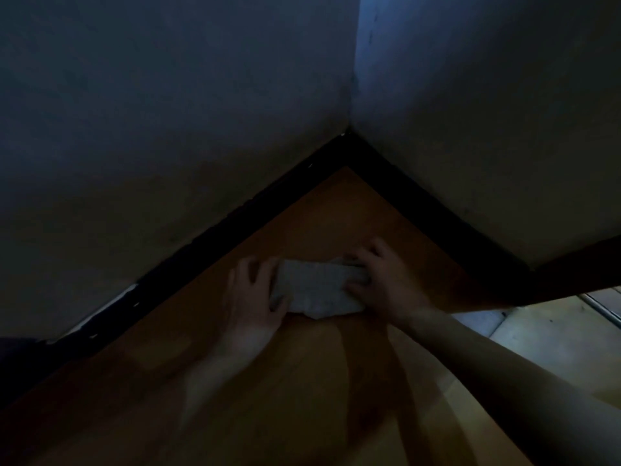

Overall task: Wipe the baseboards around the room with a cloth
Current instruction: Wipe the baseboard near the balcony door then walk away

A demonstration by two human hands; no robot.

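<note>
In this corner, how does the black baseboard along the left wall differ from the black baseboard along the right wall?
The left-wall black baseboard shows pale chipped patches toward its lower-left end; the right-wall black baseboard looks evenly dark. The left one's top edge is ragged with small light flecks; the right one's is clean. Both are black, meet at the corner, and are clear of the white folded cloth.

orange wood floor [336,213], folded pale cloth [319,290] on it
</note>
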